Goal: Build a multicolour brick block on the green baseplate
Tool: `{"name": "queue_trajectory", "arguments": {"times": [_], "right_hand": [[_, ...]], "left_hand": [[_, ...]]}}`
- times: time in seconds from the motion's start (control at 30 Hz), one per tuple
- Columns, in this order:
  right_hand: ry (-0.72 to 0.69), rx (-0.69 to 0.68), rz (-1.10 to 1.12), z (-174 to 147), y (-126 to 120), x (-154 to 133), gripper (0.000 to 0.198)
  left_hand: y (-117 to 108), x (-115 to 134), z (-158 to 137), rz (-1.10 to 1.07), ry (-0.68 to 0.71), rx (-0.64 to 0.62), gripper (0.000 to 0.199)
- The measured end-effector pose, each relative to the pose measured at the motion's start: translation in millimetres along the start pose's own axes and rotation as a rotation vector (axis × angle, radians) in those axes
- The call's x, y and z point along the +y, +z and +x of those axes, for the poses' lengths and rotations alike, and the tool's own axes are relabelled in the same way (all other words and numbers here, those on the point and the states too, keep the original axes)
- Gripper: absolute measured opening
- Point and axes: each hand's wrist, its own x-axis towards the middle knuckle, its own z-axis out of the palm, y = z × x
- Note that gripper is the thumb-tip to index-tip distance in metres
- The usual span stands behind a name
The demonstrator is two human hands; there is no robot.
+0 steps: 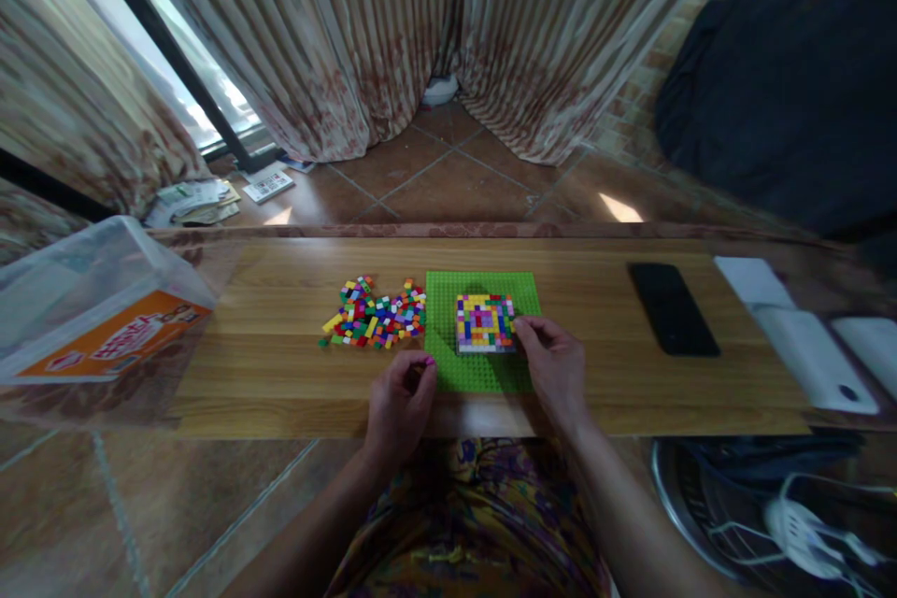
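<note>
A green baseplate point(443, 296) lies on the wooden tabletop in front of me. On it stands a square build of many-coloured toy bricks point(483, 321), with a pale lower edge facing me. My left hand point(399, 397) is closed near the baseplate's front left corner, a small pink toy brick point(430, 361) pinched at its fingertips. At the build's right side is my right hand point(553, 364), thumb and forefinger pressed together against or close to its edge. Whatever lies between those fingers is hidden. Loose toy bricks point(378, 318) are spread in a pile left of the baseplate.
A clear plastic box point(105, 280) with an orange label stands at the table's left end. To the right lie a black phone point(673, 308) and white devices point(817, 360). Below the right front edge, a power strip point(803, 533) with white cables shows. Curtains point(392, 37) hang behind.
</note>
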Motion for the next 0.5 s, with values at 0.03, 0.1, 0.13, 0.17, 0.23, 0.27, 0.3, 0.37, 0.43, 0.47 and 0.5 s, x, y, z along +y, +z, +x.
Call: {"name": "queue_trajectory", "arguments": {"times": [0.03,0.1,0.13,0.17,0.23,0.27,0.3,0.37,0.43,0.47,0.5], "right_hand": [[-0.014,-0.006,-0.018,-0.3,-0.3,-0.8,0.032],[-0.040,-0.025,-0.048,-0.4,-1.2,-1.9,0.032],[-0.049,-0.038,-0.060,-0.1,-1.8,-2.2,0.032],[-0.054,-0.052,-0.071,0.5,-2.5,-2.0,0.033],[-0.057,-0.081,-0.089,2.2,-4.0,-0.7,0.033],[-0.055,-0.092,-0.093,3.2,-4.8,0.4,0.034],[-0.054,-0.103,-0.095,4.1,-5.5,1.6,0.034],[-0.046,-0.120,-0.080,5.3,-6.6,4.2,0.036],[-0.030,-0.105,-0.051,5.0,-7.3,6.0,0.037],[-0.024,-0.079,-0.036,4.0,-7.5,6.3,0.038],[-0.025,-0.047,-0.023,2.4,-7.7,6.1,0.038]], "left_hand": [[0.1,0.1,0.2,0.000,-0.001,0.001,0.016],[0.5,0.4,0.8,0.006,0.002,0.000,0.017],[0.7,0.5,1.1,0.011,0.006,0.002,0.017],[0.8,0.6,1.5,0.015,0.012,0.005,0.017],[0.9,0.7,2.0,0.019,0.030,0.010,0.016],[0.8,0.7,2.0,0.022,0.040,0.009,0.016],[0.5,0.5,2.0,0.027,0.051,0.005,0.017],[-0.5,-0.6,1.7,0.033,0.067,-0.015,0.019],[-1.5,-2.7,1.6,0.027,0.081,-0.032,0.020],[-1.9,-3.9,1.7,0.015,0.084,-0.036,0.021],[-2.1,-5.1,1.9,-0.002,0.083,-0.041,0.021]]}}
